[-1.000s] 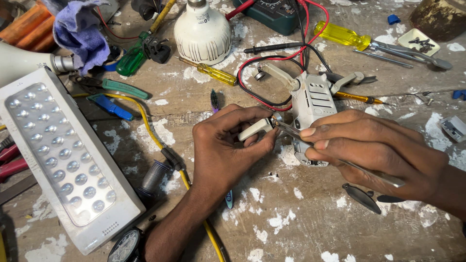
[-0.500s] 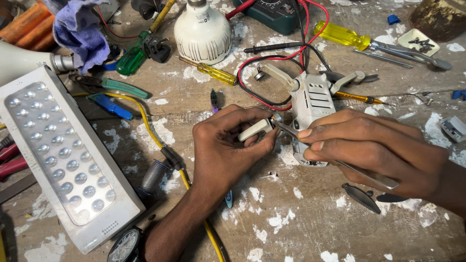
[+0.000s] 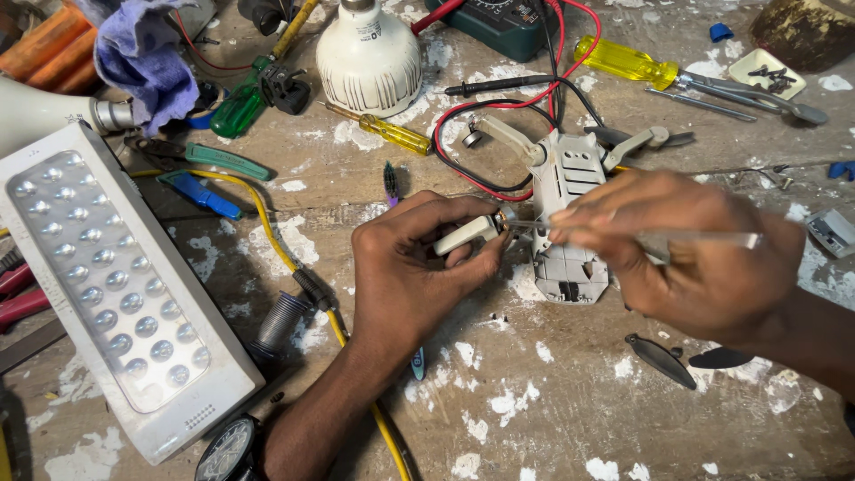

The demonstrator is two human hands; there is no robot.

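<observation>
My left hand grips a small white arm piece of a pale grey drone body that lies on the worn wooden table. My right hand holds a thin clear-handled screwdriver, with its metal tip at the end of the arm piece near my left thumb. The right hand covers the right side of the drone body. Two other folded arms stick out at the drone's far end.
A white LED lamp panel lies at left, with a yellow cable beside it. A white bulb, a yellow-handled screwdriver, red and black meter leads, pliers with yellow grips and dark propeller blades lie around.
My right hand has shifted slightly up and is blurred with motion. The screwdriver tip stays at the arm piece. The left hand keeps its grip.
</observation>
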